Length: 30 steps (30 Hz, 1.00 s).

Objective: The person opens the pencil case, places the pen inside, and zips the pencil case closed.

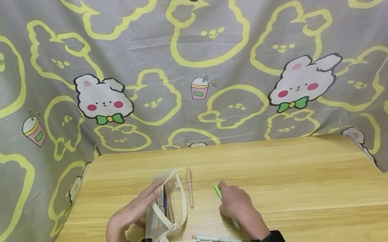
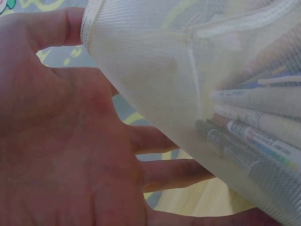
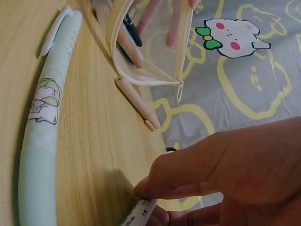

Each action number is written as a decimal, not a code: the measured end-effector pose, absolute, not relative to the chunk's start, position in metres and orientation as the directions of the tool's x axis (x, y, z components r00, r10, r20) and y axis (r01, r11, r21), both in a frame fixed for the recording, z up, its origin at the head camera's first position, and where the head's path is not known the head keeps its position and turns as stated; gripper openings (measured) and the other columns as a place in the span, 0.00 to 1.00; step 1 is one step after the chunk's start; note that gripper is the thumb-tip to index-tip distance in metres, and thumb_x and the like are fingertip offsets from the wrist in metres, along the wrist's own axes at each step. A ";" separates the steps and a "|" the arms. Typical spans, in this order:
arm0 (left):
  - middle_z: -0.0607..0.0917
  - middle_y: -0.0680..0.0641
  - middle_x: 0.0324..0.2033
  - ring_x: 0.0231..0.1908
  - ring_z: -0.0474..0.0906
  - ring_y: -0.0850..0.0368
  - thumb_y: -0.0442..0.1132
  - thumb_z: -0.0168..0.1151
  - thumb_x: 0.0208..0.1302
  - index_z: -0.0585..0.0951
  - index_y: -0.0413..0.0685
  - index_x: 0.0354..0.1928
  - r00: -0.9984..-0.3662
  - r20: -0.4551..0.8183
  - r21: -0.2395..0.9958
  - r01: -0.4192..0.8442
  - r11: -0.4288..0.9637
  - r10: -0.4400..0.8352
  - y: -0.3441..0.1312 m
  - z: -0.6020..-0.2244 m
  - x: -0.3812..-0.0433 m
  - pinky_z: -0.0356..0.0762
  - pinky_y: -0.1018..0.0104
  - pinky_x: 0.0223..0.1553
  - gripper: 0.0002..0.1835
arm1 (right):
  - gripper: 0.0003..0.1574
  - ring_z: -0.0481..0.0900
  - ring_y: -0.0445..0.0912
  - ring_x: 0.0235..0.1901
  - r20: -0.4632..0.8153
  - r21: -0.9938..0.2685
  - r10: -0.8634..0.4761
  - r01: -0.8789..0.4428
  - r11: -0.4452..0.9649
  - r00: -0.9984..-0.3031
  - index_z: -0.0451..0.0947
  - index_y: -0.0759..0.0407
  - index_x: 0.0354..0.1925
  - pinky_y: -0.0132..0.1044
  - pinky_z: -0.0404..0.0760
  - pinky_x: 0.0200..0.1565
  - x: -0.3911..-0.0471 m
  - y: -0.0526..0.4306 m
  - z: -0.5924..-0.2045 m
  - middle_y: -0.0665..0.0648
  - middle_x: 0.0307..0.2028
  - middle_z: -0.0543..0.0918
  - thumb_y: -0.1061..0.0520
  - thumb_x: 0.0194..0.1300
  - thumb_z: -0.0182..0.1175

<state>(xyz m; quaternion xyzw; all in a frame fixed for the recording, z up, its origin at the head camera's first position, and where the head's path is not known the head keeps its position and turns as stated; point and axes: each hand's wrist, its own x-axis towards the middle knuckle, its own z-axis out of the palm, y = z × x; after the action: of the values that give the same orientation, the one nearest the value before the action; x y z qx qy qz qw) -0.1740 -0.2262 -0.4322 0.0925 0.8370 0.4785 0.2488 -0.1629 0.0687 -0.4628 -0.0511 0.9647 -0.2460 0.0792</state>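
Note:
My left hand rests along the left side of a cream mesh pencil case, its straight fingers lying behind the mesh. Several pens show through the case, which stands tilted with its zipped mouth apart. My right hand pinches a slim green-and-white pen between thumb and fingers. In the right wrist view only a short printed part of that pen shows; the grip hides some of it. A pale green pen with a cartoon print lies left of my right wrist.
A beige capped pen lies just right of the pencil case. Wooden tabletop extends to the right of my right hand. A grey curtain with yellow outlines and rabbit prints hangs behind the table and along its sides.

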 end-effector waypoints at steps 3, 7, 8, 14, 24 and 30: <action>0.40 0.33 0.76 0.69 0.37 0.24 0.55 0.38 0.79 0.50 0.53 0.79 -0.860 -0.320 0.847 -0.072 0.526 0.397 -0.226 -0.432 -0.174 0.68 0.17 0.36 0.33 | 0.19 0.72 0.48 0.16 -0.117 -0.499 -0.131 -0.056 0.865 -0.984 0.73 0.63 0.42 0.34 0.72 0.12 -0.164 0.070 -0.464 0.56 0.21 0.73 0.71 0.49 0.62; 0.40 0.33 0.76 0.70 0.37 0.24 0.52 0.38 0.79 0.50 0.52 0.79 -0.863 -0.308 0.847 -0.056 0.529 0.401 -0.227 -0.433 -0.174 0.67 0.16 0.37 0.32 | 0.20 0.71 0.46 0.14 -0.091 -0.527 -0.133 -0.066 0.847 -0.987 0.75 0.65 0.46 0.32 0.71 0.11 -0.166 0.072 -0.466 0.55 0.20 0.74 0.69 0.53 0.60; 0.40 0.32 0.76 0.69 0.37 0.24 0.52 0.37 0.80 0.50 0.52 0.79 -0.864 -0.309 0.847 -0.059 0.529 0.398 -0.227 -0.433 -0.173 0.67 0.16 0.37 0.31 | 0.21 0.71 0.45 0.13 -0.083 -0.533 -0.135 -0.070 0.843 -0.987 0.76 0.65 0.49 0.32 0.71 0.11 -0.166 0.072 -0.466 0.55 0.20 0.74 0.69 0.54 0.59; 0.41 0.32 0.75 0.70 0.37 0.26 0.53 0.37 0.79 0.50 0.49 0.79 -0.865 -0.282 0.843 -0.016 0.538 0.416 -0.226 -0.435 -0.174 0.57 0.14 0.46 0.32 | 0.27 0.69 0.42 0.12 -0.026 -0.562 -0.123 -0.088 0.823 -0.992 0.75 0.65 0.59 0.30 0.67 0.11 -0.168 0.072 -0.463 0.52 0.19 0.75 0.66 0.59 0.59; 0.40 0.32 0.75 0.69 0.37 0.24 0.55 0.38 0.78 0.50 0.50 0.79 -0.863 -0.295 0.845 -0.035 0.534 0.411 -0.226 -0.433 -0.174 0.63 0.15 0.42 0.34 | 0.15 0.70 0.38 0.13 0.068 -0.635 -0.106 -0.124 0.762 -0.992 0.83 0.66 0.48 0.28 0.67 0.12 -0.169 0.068 -0.456 0.52 0.25 0.82 0.62 0.63 0.62; 0.40 0.32 0.75 0.70 0.36 0.24 0.56 0.38 0.78 0.50 0.50 0.79 -0.864 -0.287 0.843 -0.024 0.537 0.413 -0.226 -0.434 -0.174 0.62 0.14 0.41 0.34 | 0.16 0.72 0.37 0.14 0.073 -0.695 -0.101 -0.123 0.708 -0.992 0.83 0.67 0.48 0.26 0.69 0.12 -0.170 0.064 -0.456 0.56 0.30 0.85 0.61 0.63 0.62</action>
<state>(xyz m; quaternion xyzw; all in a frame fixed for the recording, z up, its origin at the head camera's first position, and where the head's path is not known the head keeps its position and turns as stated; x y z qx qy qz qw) -0.1735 -0.2258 -0.4341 0.1150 0.8449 0.4673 0.2336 -0.1698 0.0637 -0.4558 -0.0607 0.9241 -0.3770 -0.0147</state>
